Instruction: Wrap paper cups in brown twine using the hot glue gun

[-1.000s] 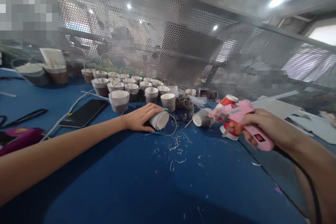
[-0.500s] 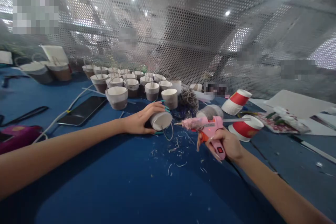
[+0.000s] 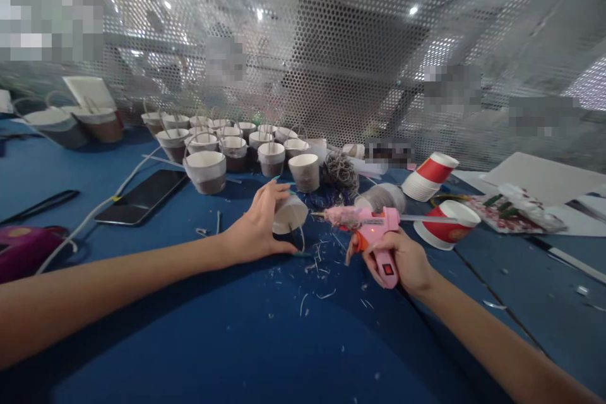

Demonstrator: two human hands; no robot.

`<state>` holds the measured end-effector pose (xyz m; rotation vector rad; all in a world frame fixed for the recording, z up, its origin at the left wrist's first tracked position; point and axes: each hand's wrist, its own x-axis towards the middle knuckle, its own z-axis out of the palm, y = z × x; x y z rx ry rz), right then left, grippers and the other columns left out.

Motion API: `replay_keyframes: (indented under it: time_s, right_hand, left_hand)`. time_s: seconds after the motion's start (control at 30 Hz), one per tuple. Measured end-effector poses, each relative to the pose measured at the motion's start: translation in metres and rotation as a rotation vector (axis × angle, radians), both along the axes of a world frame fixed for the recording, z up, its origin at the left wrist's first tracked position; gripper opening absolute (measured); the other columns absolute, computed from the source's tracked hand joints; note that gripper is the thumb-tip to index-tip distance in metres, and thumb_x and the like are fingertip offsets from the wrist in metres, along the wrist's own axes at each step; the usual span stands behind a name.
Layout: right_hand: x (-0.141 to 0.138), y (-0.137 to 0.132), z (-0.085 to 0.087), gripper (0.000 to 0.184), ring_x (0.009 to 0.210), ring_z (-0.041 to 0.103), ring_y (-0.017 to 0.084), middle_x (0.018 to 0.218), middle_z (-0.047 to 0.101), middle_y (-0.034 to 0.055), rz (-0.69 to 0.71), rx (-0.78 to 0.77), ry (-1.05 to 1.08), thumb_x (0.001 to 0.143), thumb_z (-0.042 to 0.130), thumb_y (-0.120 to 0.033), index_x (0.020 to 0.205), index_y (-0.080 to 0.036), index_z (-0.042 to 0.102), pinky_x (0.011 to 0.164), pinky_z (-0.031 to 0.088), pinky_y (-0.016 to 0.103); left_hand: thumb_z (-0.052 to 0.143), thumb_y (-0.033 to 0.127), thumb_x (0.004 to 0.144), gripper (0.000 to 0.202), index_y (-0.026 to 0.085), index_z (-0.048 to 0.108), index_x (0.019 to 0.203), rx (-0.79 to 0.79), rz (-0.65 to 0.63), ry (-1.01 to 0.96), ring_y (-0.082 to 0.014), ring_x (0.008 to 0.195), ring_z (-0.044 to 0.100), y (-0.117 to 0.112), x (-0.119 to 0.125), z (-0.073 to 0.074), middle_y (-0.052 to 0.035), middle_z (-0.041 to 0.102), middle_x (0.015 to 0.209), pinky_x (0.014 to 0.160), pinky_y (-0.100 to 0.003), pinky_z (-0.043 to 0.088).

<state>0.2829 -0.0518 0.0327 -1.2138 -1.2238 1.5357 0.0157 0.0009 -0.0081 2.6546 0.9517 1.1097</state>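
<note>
My left hand (image 3: 259, 221) has its fingers over the top of a small paper cup (image 3: 290, 214), which is tilted with its pale rim toward me. The thumb stands lower, near the table. A thin cord loop (image 3: 302, 238) hangs from the cup's rim. My right hand (image 3: 402, 259) is closed round the handle of a pink hot glue gun (image 3: 367, 219), fingers by its orange trigger. A clear glue stick (image 3: 423, 219) sticks out of its back, and a small red light glows on its side. The nozzle points left at the cup, a short gap away.
Several wrapped cups with cord handles (image 3: 208, 172) stand at the back left. A phone (image 3: 142, 197) and purple pouch (image 3: 28, 249) lie left. Grey cord (image 3: 341, 172), stacked red-and-white cups (image 3: 430, 175) and a single one (image 3: 447, 225) sit right. Cord scraps (image 3: 324, 265) litter the blue table (image 3: 227, 334).
My left thumb has come down away from the cup, and the cup has turned a little in my fingers. The glue gun has shifted slightly left and up.
</note>
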Motion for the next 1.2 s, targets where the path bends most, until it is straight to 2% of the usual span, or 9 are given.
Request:
replay_keyframes:
  time_s: [0.13,0.3,0.4,0.5,0.6,0.73,0.8,0.97,1.2]
  right_hand:
    - [0.001,0.000,0.001,0.016,0.024,0.038,0.011,0.036,0.050,-0.0004,0.018,-0.003,-0.002,0.051,0.050,-0.029,0.059,-0.019,0.059,0.024,0.029,0.023]
    - [0.000,-0.008,0.000,0.019,0.028,0.043,0.011,0.052,0.062,0.0017,0.034,-0.057,0.050,0.046,0.052,-0.024,0.064,-0.020,0.058,0.025,0.032,0.023]
    - [-0.005,-0.012,-0.006,0.019,0.031,0.045,0.009,0.059,0.066,0.0020,0.087,-0.028,-0.014,0.047,0.057,-0.019,0.066,-0.018,0.059,0.028,0.035,0.022]
    - [-0.013,-0.012,-0.014,0.012,0.029,0.042,0.008,0.042,0.056,-0.0026,0.129,0.018,-0.120,0.056,0.062,-0.023,0.066,-0.017,0.058,0.029,0.035,0.020]
    - [-0.017,-0.010,-0.019,0.016,0.026,0.039,0.008,0.034,0.047,-0.0053,0.169,0.026,-0.171,0.066,0.059,-0.030,0.071,-0.015,0.059,0.029,0.034,0.019]
    - [-0.018,-0.009,-0.018,0.017,0.027,0.039,0.007,0.034,0.048,-0.0056,0.165,0.029,-0.171,0.066,0.058,-0.031,0.071,-0.015,0.059,0.030,0.034,0.018]
    - [-0.018,-0.010,-0.018,0.017,0.027,0.038,0.007,0.035,0.048,-0.0058,0.156,0.042,-0.178,0.066,0.057,-0.032,0.071,-0.016,0.058,0.030,0.033,0.017]
    - [-0.021,-0.014,-0.018,0.015,0.027,0.038,0.007,0.034,0.047,-0.0060,0.184,0.070,-0.238,0.069,0.052,-0.032,0.067,-0.017,0.055,0.029,0.030,0.017]
    - [-0.027,-0.014,-0.014,0.018,0.027,0.037,0.007,0.033,0.044,-0.0069,0.236,0.086,-0.240,0.072,0.050,-0.033,0.061,-0.019,0.051,0.030,0.033,0.017]
  left_hand:
    - [0.079,0.052,0.061,0.100,0.024,0.020,0.136,-0.110,-0.192,0.013,-0.0424,0.139,0.025,0.013,-0.011,0.003,-0.0244,0.034,0.141,0.108,-0.064,0.030]
    - [0.082,0.055,0.054,0.117,0.024,0.012,0.142,-0.138,-0.313,0.047,-0.0435,0.143,0.010,0.011,-0.013,0.009,-0.0239,0.028,0.146,0.111,-0.064,0.021]
    - [0.081,0.055,0.055,0.113,0.022,0.016,0.141,-0.073,-0.288,0.056,-0.0456,0.142,0.009,0.005,-0.008,0.011,-0.0240,0.031,0.143,0.110,-0.068,0.018]
    - [0.080,0.057,0.055,0.108,0.021,0.022,0.138,0.037,-0.263,0.071,-0.0473,0.139,0.017,0.002,-0.004,0.012,-0.0244,0.032,0.141,0.106,-0.071,0.021]
    - [0.079,0.061,0.054,0.104,0.019,0.028,0.135,0.113,-0.189,0.077,-0.0466,0.134,0.027,-0.003,-0.001,0.014,-0.0254,0.031,0.140,0.103,-0.069,0.029]
    - [0.076,0.059,0.059,0.103,0.019,0.024,0.139,0.060,-0.149,0.079,-0.0405,0.129,0.035,-0.012,0.001,0.017,-0.0226,0.033,0.135,0.099,-0.061,0.041]
    - [0.075,0.055,0.063,0.098,0.021,0.025,0.140,0.059,-0.158,0.088,-0.0385,0.128,0.037,-0.016,0.004,0.018,-0.0205,0.034,0.133,0.101,-0.060,0.040]
    - [0.074,0.044,0.070,0.071,0.021,0.044,0.129,0.101,-0.159,0.111,-0.0376,0.127,0.036,-0.020,0.008,0.018,-0.0173,0.036,0.130,0.103,-0.060,0.037]
    - [0.075,0.043,0.069,0.067,0.019,0.046,0.124,0.127,-0.157,0.073,-0.0366,0.127,0.037,-0.020,0.007,0.017,-0.0179,0.039,0.128,0.103,-0.059,0.037]
